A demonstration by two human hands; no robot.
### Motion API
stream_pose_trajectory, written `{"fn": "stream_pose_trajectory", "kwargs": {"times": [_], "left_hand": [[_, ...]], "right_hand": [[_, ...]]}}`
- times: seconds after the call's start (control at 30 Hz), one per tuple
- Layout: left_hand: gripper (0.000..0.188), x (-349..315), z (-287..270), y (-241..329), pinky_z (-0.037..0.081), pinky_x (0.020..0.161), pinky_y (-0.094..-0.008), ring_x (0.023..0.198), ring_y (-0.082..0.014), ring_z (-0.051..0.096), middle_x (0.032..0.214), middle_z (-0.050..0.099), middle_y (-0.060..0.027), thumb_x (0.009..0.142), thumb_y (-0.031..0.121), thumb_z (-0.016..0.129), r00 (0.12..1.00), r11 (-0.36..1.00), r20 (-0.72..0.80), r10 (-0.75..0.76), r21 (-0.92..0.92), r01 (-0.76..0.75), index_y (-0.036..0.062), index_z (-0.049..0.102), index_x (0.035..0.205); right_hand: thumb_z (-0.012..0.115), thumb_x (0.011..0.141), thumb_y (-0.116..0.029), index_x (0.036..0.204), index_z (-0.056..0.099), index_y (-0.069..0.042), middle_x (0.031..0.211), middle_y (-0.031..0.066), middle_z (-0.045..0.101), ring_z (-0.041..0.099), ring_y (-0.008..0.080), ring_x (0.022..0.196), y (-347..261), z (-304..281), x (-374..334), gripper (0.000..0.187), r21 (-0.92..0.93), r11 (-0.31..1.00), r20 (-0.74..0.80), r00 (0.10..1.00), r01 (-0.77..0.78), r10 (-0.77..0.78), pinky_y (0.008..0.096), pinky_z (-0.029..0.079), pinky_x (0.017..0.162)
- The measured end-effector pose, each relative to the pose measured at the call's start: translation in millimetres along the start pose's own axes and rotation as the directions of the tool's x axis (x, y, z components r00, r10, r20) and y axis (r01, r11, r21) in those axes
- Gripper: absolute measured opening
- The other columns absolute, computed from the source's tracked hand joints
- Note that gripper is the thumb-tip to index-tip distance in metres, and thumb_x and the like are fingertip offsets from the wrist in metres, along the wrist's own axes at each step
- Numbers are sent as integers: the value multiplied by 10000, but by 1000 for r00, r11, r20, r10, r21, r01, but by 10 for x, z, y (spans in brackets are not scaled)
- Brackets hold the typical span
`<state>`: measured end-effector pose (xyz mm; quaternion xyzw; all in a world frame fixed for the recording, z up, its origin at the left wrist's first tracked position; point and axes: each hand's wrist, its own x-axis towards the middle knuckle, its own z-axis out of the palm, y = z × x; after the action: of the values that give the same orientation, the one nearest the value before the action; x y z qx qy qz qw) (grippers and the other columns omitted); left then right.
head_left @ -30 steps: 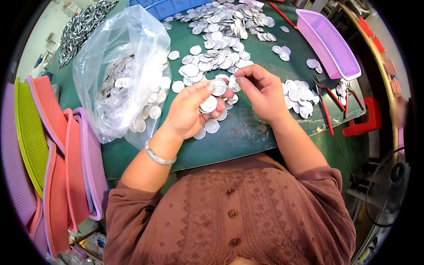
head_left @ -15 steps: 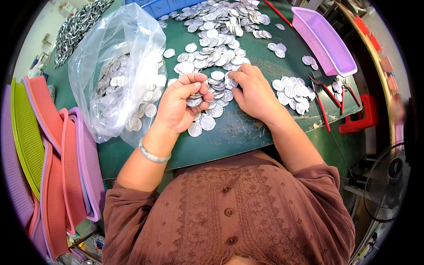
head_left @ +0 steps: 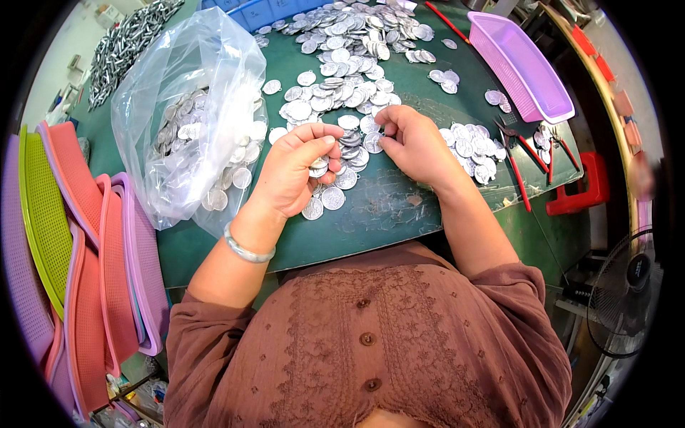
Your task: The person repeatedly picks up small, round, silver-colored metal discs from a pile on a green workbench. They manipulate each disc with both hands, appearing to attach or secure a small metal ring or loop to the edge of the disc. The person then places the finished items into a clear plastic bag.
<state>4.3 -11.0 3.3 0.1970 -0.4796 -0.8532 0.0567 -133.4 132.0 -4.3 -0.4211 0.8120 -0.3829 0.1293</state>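
Note:
My left hand (head_left: 285, 171), with a pale bangle at the wrist, is closed around a few silver medallions (head_left: 318, 168) whose edges show at the fingertips. Across from it, my right hand (head_left: 415, 146) has its thumb and fingers curled together beside a round medallion (head_left: 372, 143) on the table; what its fingers hold, if anything, is hidden. Between the hands lies a loose heap of small-looped medallions (head_left: 349, 153), which runs on into a larger pile (head_left: 357, 32) farther back. Two medallions (head_left: 332, 198) lie just in front of the left hand.
A clear plastic bag (head_left: 203, 43) with medallions stands left on the green table (head_left: 371, 228). A smaller medallion pile (head_left: 467, 146), red-handled pliers (head_left: 519, 178) and a purple basket (head_left: 492, 64) are at right. Stacked baskets (head_left: 93, 314) fill the left; metal pieces (head_left: 128, 50) lie behind.
My right hand has drawn slightly right, off the medallions it was touching. The left hand has tipped its fingers a little to the right and keeps its medallions.

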Motion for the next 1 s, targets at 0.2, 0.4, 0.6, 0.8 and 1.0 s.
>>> {"fn": "stream_pose_trajectory", "kwargs": {"times": [0.2, 0.4, 0.6, 0.8, 1.0], "left_hand": [[160, -18, 24, 2, 379, 507, -208, 624, -90, 485, 720, 519, -16, 827, 93, 497, 1000, 999, -12, -6, 42, 7, 28, 552, 962], [152, -41, 99, -28, 360, 466, -179, 567, -65, 469, 696, 520, 0, 829, 124, 531, 999, 983, -14, 37, 180, -34, 47, 560, 956], [92, -25, 68, -69, 341, 427, -161, 508, -54, 456, 666, 534, -3, 814, 119, 564, 996, 955, -3, 93, 283, -88, 45, 561, 869], [64, -35, 91, -29, 347, 426, -166, 521, -57, 474, 674, 556, -15, 825, 111, 545, 996, 988, -57, 71, 144, -62, 50, 547, 844], [70, -15, 64, -30, 357, 436, -172, 542, -62, 488, 688, 568, -25, 829, 106, 539, 994, 992, -65, 88, 96, -82, 55, 538, 877]], "right_hand": [[594, 700, -42, 886, 578, -6, 840, 114, 568, 566, 235, 767, 36, -33, -1, 190, 34, 997, 49, 996, 70, -72, 310, 443, 678], [568, 754, -8, 882, 571, 3, 780, 29, 560, 515, 86, 714, -18, -5, -14, 129, 536, 844, 152, 981, 18, -118, 224, 426, 646], [552, 783, -2, 963, 559, 0, 820, 8, 553, 506, 61, 732, -134, 59, -62, 180, 657, 748, 50, 985, 93, -166, 200, 420, 653], [548, 813, -68, 975, 557, 7, 813, 19, 570, 516, 71, 720, -111, 11, -37, 178, 744, 667, 109, 992, -37, -66, 204, 427, 650], [556, 797, -82, 923, 570, 24, 758, 19, 580, 508, 69, 668, -104, 32, -52, 165, 736, 666, 200, 979, -117, -48, 203, 422, 619]]}}
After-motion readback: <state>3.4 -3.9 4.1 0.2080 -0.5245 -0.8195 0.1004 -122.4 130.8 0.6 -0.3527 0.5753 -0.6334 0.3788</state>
